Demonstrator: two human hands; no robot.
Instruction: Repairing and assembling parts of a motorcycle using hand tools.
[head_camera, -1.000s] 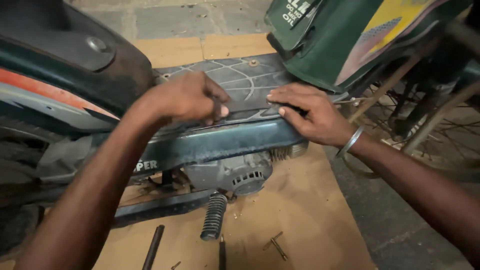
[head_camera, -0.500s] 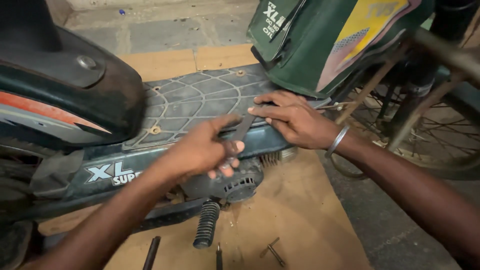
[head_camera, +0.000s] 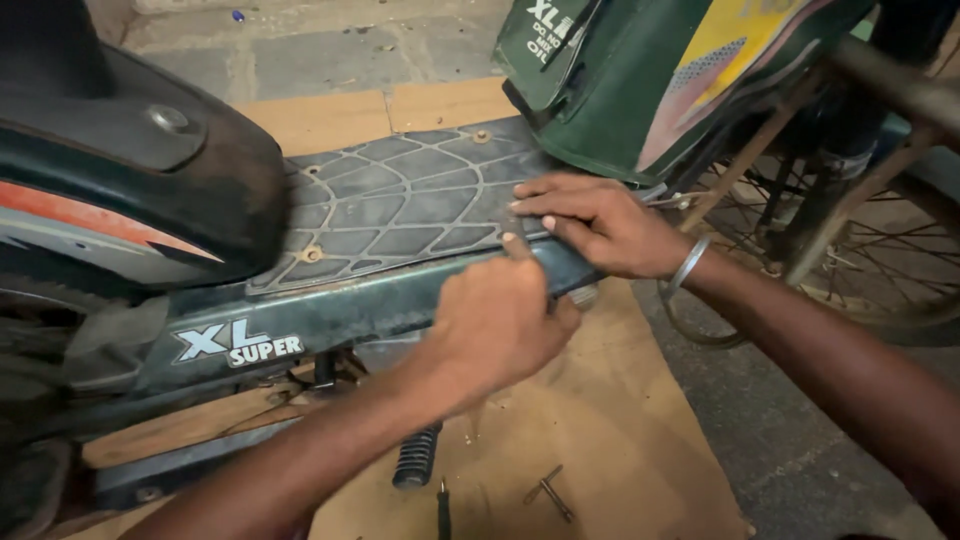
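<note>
— Our left hand (head_camera: 495, 325) is curled against the moped's green side panel (head_camera: 340, 315); whether its fingers clamp anything, we cannot tell.

— Right hand (head_camera: 600, 225), fingers together, presses the rubber floor mat (head_camera: 400, 205) (beside the panel's edge). We judge a slip could pinch them.

The left hand (head_camera: 495, 325) now presses against the footboard's edge (head_camera: 400, 275) with its fingers curled, where a moment ago it held a dark tool out in the open. The right hand (head_camera: 600, 225) lies flatter, its fingers (head_camera: 540, 205) spread just above the left.
</note>
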